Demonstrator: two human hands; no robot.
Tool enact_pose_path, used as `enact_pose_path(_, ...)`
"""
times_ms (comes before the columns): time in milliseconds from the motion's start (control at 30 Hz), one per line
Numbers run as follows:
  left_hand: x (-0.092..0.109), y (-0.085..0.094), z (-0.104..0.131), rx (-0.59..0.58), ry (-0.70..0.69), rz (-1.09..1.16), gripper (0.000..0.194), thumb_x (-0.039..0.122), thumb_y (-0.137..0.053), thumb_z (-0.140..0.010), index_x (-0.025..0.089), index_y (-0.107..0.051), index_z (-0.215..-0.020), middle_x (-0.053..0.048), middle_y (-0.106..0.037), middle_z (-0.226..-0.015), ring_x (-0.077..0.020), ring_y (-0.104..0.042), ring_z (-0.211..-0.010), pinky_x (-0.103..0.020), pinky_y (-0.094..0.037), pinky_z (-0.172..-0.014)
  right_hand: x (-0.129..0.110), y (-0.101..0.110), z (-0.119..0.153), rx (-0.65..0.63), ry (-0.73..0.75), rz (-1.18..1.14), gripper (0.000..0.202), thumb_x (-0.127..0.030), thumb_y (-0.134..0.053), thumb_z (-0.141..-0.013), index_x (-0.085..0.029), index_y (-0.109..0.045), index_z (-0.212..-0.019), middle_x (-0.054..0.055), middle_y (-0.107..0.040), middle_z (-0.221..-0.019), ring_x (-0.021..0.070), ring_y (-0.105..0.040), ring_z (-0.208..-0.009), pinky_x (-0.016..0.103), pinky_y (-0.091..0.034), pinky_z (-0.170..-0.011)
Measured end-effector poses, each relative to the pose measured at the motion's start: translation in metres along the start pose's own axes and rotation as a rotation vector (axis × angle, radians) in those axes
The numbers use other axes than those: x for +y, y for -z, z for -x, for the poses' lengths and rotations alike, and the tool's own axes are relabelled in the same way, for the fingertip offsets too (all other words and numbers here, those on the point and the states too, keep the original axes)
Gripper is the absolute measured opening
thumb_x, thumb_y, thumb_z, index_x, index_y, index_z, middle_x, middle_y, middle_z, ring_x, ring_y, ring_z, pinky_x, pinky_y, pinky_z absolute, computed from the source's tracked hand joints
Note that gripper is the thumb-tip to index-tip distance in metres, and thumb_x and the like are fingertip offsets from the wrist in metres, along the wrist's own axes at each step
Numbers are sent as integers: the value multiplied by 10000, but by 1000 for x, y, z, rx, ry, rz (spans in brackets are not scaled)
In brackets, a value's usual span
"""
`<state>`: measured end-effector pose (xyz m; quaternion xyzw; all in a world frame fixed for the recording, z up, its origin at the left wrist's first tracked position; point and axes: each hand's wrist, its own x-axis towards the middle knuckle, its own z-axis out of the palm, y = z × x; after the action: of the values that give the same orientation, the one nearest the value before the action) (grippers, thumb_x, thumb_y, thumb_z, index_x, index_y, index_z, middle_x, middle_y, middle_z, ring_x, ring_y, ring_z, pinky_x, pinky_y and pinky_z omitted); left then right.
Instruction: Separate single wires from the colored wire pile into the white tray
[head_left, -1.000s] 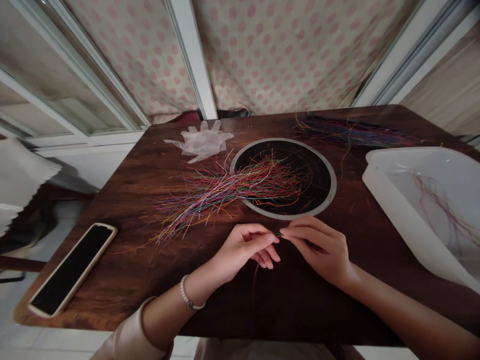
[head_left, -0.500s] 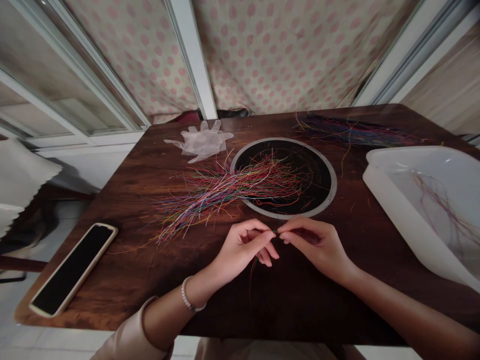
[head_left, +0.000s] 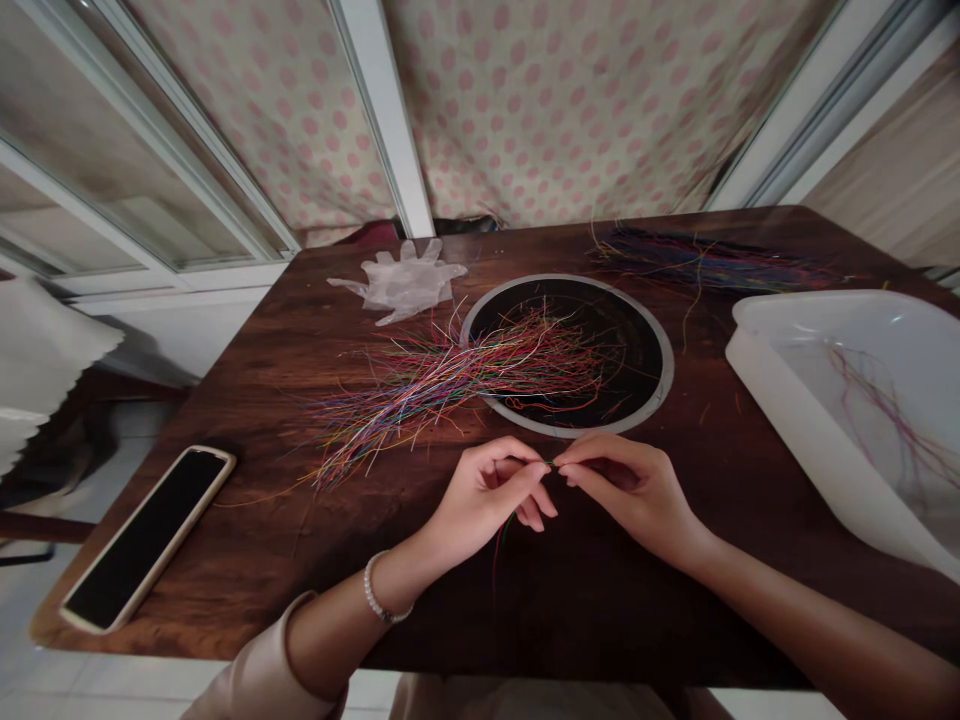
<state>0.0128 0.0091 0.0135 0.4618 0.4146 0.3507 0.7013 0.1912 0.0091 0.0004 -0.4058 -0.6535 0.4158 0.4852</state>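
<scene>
My left hand (head_left: 499, 492), with a beaded bracelet at the wrist, pinches thin coloured wires (head_left: 553, 465) between thumb and index finger. Fingertip to fingertip with it, my right hand (head_left: 634, 485) pinches the same wires from the other side. A green and a red strand (head_left: 498, 545) hang below my left hand. Beyond both hands lies a large loose bundle of multicoloured wires (head_left: 450, 375), its right part on a round black mat with a grey rim (head_left: 661, 375).
A phone (head_left: 146, 540) lies at the table's left. A clear plastic glove (head_left: 405, 280) is at the back. Darker wires (head_left: 712, 262) lie back right, behind a white tray (head_left: 795, 450) holding some wires (head_left: 892, 415). The dark wooden table (head_left: 270, 390) ends near my body.
Both hands stay almost in place, fingertips still pinched together. The strands hanging below my left hand have shifted slightly to the left.
</scene>
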Motion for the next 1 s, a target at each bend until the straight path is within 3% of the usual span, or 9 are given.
enact_pose_path(200, -1, 0, 0, -18, 3, 13, 338, 445, -682, -753, 130, -563, -785, -9, -674, -571, -73, -594, -420, -152, -475, -437, 2, -2, 1, -24, 22, -13, 68, -166, -652, -782, -193, -714, -786, 33, -683, -684, 140, -631, -630, 243, -512, -544)
enact_pose_path(333, -2, -2, 1, 14, -37, -4, 315, 425, -664, -777, 137, -538, -769, -15, -684, -588, -78, -604, -430, -158, -485, -448, 4, -3, 1, 31, -76, -35, 76, -172, -656, -765, -196, -711, -812, 22, -690, -706, 129, -643, -614, 231, -533, -548)
enact_pose_path(433, -4, -4, 2, 102, -120, -69, 272, 394, -619, -825, 145, -520, -778, -32, -707, -632, -92, -637, -474, -163, -497, -480, 5, -5, 1, 65, -165, -111, 65, -196, -669, -746, -191, -698, -804, 8, -671, -673, 120, -635, -590, 215, -535, -528)
enact_pose_path(567, -11, -7, 5, 172, -246, -231, 177, 302, -555, -873, 153, -504, -794, -63, -733, -695, -126, -685, -543, -178, -528, -514, 3, -9, 3, 17, -281, -236, 40, -216, -714, -705, -188, -703, -732, 4, -668, -652, 107, -609, -574, 207, -511, -523)
enact_pose_path(800, -24, -12, 8, 262, -655, -568, 107, 78, -554, -829, 162, -502, -789, -25, -711, -628, -110, -691, -539, -114, -510, -509, 0, -20, 10, 3, -544, -520, 95, -273, -773, -665, -196, -719, -679, -9, -652, -641, 91, -555, -600, 218, -441, -572)
enact_pose_path(1000, -25, -10, 8, 253, -745, -668, 125, 52, -544, -828, 163, -499, -795, -20, -690, -646, -100, -686, -567, -113, -505, -548, 0, -24, 14, 38, -654, -676, 143, -315, -804, -626, -208, -717, -660, -14, -636, -651, 80, -504, -595, 218, -377, -562)
